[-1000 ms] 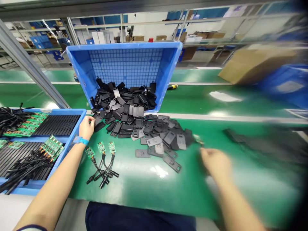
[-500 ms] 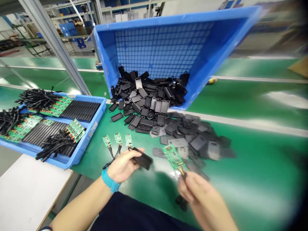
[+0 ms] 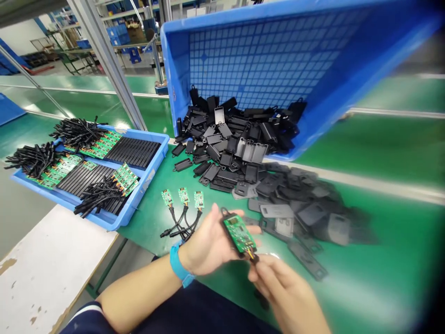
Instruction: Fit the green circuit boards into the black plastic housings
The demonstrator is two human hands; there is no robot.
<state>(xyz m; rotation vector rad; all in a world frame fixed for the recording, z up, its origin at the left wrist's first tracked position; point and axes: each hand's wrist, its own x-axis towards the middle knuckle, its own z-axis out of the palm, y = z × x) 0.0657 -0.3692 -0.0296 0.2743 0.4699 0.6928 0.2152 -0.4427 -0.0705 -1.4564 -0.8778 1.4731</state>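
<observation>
one blue bin (image 3: 257,60) is lying on its side, spilling uncountable black parts (image 3: 253,174); one blue tray (image 3: 148,181) is sitting left. the left hand (image 3: 208,248), fingers spreading apart, is cradling one black case (image 3: 225,216). three wired boards (image 3: 183,195) are resting nearby. the right hand (image 3: 278,283) is pinching one cable (image 3: 255,259); its green board (image 3: 240,234) is overlying the case.

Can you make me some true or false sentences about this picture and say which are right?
1. The left hand has a bright blue wristband. True.
2. The right hand holds a yellow ball. False: it holds the black cable of a green circuit board.
3. Small black plastic cases are inside the big blue plastic crate. True.
4. Every green board is in the blue tray. False: three green boards with cables lie on the shiny green table.
</observation>
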